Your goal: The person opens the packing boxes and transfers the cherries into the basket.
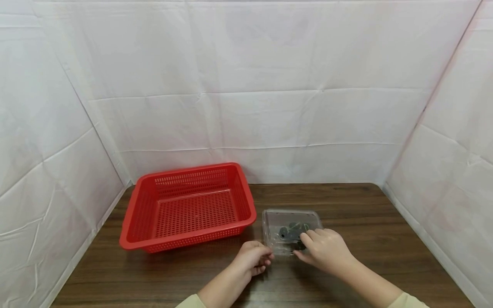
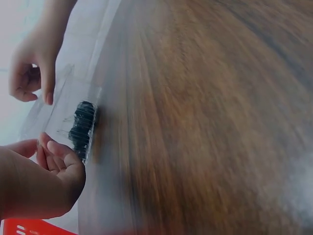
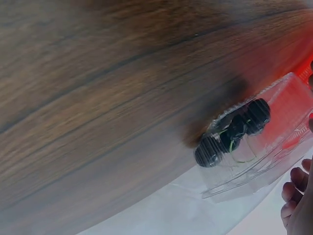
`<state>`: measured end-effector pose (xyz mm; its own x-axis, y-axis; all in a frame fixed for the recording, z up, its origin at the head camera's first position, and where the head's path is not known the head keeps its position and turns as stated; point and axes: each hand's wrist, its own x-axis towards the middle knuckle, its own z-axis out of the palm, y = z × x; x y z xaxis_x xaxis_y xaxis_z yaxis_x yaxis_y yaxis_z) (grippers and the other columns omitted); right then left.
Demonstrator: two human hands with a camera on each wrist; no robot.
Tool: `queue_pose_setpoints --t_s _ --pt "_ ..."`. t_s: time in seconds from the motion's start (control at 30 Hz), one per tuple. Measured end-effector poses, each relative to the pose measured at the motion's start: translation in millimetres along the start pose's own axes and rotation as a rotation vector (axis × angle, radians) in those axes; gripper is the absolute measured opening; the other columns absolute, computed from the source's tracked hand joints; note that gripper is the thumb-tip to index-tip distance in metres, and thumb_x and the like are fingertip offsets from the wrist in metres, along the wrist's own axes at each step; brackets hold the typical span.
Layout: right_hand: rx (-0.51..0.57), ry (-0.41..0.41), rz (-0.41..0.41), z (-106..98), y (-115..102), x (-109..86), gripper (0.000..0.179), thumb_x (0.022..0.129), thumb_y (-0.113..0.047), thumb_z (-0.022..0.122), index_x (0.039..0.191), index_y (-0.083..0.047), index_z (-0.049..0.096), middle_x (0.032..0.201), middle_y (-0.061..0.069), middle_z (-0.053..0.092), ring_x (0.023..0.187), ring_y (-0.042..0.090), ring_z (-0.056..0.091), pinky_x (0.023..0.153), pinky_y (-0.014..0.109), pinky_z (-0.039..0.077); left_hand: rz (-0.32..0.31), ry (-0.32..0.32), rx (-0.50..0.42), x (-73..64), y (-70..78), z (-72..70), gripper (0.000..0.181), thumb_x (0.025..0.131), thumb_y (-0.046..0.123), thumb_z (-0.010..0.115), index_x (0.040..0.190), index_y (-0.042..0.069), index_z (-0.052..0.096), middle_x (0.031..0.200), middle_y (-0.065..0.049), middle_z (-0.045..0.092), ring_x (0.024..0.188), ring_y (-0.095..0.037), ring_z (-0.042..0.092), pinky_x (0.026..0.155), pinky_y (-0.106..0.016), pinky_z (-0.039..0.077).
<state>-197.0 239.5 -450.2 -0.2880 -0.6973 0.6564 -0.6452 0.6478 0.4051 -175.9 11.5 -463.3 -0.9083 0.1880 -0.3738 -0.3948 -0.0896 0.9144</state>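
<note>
A clear plastic box [image 1: 273, 222] with dark grapes [image 3: 210, 151] on thin green stems sits on the table. In the left wrist view, the box's thin upper edge slants past both hands. My left hand [image 1: 253, 258] pinches the edge at the near left corner, thumb against forefinger. From the right, my right hand [image 1: 327, 252] reaches over the near right part, its thumb low at the front and its fingers bent over the top. Dark grapes show between thumb and fingers in the head view. I cannot tell whether those fingers grip the plastic.
Left of the box stands a large red plastic basket [image 1: 246, 201] with slotted walls and floor. Both rest on a dark wood-grain table [image 1: 346, 205]. White cloth [image 1: 262, 119] hangs behind and along both sides.
</note>
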Motion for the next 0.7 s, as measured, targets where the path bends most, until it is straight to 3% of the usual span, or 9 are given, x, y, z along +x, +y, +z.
queue_pose_setpoints --t_s 0.23,0.47,0.7 --pt "-0.001 -0.059 -0.019 -4 6 -5.9 0.051 0.096 -0.050 0.044 0.096 -0.005 0.067 0.085 0.006 0.061 0.067 0.021 0.058 0.052 0.033 0.048 -0.018 -0.036 0.017 0.6 -2.3 -2.6 0.015 0.090 0.004 0.062 0.076 0.009 0.062 0.066 0.004 0.063 0.050 -0.003 0.051 0.048 -0.017 0.041" --pt "0.110 -0.186 -0.003 -7 16 -14.1 0.060 0.098 -0.051 0.039 0.117 -0.001 0.067 0.119 0.018 0.064 0.100 0.033 0.064 0.076 0.046 0.053 -0.030 -0.056 0.031 -0.4 -0.8 -4.1 0.015 0.091 0.005 0.062 0.078 0.009 0.060 0.068 0.004 0.064 0.051 -0.003 0.053 0.049 -0.017 0.041" --pt "0.143 -0.231 0.013 -11 23 -24.1 0.063 0.100 -0.050 0.035 0.120 0.001 0.065 0.122 0.022 0.062 0.104 0.037 0.064 0.080 0.048 0.053 -0.033 -0.077 0.041 -0.9 -0.5 -6.5 0.016 0.089 0.003 0.062 0.076 0.011 0.058 0.067 0.003 0.062 0.052 -0.005 0.055 0.049 -0.017 0.041"
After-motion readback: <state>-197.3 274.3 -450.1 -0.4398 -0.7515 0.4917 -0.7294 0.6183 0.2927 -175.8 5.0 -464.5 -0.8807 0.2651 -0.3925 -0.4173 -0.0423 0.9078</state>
